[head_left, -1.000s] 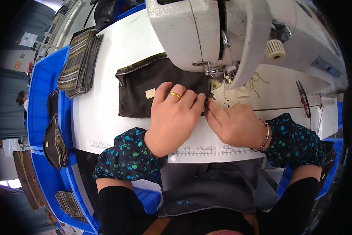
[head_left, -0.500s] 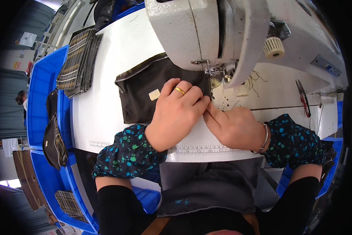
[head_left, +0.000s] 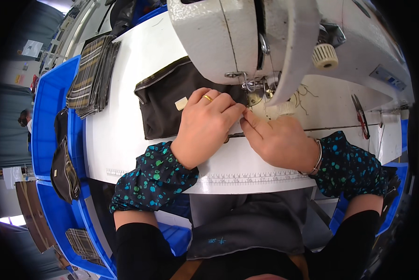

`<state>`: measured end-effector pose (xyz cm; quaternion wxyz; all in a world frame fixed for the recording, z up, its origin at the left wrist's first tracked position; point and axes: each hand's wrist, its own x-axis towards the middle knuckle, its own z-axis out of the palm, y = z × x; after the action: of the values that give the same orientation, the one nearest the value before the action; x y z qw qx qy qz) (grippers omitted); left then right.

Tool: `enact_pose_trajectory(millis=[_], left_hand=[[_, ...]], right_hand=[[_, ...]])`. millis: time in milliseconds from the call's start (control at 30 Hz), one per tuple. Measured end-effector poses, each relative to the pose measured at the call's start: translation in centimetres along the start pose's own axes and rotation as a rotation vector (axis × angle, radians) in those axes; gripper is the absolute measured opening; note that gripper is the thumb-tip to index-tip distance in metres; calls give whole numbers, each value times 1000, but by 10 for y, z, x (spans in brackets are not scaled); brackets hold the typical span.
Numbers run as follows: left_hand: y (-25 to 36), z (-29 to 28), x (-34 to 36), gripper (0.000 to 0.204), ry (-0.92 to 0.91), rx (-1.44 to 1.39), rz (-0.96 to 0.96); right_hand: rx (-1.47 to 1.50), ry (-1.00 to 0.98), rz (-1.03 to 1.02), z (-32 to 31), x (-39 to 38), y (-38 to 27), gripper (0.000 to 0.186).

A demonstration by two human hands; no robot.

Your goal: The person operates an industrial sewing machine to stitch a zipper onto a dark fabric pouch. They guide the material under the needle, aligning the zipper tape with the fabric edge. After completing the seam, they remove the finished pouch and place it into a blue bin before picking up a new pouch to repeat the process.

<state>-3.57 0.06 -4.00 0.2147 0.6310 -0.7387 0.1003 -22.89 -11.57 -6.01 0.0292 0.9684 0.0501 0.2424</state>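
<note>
A dark brown zippered pouch (head_left: 160, 112) with a small pale label lies flat on the white sewing table (head_left: 125, 140), its right edge close to the presser foot of the sewing machine (head_left: 256, 86). My left hand (head_left: 207, 123) rests across the pouch's right part, fingers bent and thumb and fingertips pinching its edge. Beside it, my right hand (head_left: 284, 142) is closed, its thumb and forefinger pinching the same edge just in front of the needle area. The fingertips meet there and hide the bit of cloth between them.
Red-handled thread snips (head_left: 361, 116) lie at the right, and loose thread ends (head_left: 305, 100) are by the machine. A stack of plaid fabric pieces (head_left: 92, 74) stands at the far left. Blue bins (head_left: 55, 116) line the left side, one with another pouch (head_left: 64, 170) over its rim.
Both hands have shifted slightly away from me, the left hand also a little leftward. The pouch has moved slightly up and left with them.
</note>
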Motion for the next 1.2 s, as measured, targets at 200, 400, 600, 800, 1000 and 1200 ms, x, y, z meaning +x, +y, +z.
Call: enact_pose_trajectory(millis=[200,400,600,800,1000,1200], left_hand=[[-1,3,-1,27,14,-1,21],[-7,3,0,29,-26,-36,36],[-2,-2,1,32,-81,-46,-54],[-4,2,3,32,9,-43,-67],[-8,1,7,30,-22,-17,78],[-6,-6,10,26,-73,32,143]], right_hand=[[15,5,-13,-1,-1,-5,31],[25,-10,-19,-4,-3,-5,31],[34,30,-4,-4,-2,-1,32],[32,19,49,1,-1,-3,35],[6,-6,21,0,0,-3,36],[-17,-19,-49,-6,-2,-7,33]])
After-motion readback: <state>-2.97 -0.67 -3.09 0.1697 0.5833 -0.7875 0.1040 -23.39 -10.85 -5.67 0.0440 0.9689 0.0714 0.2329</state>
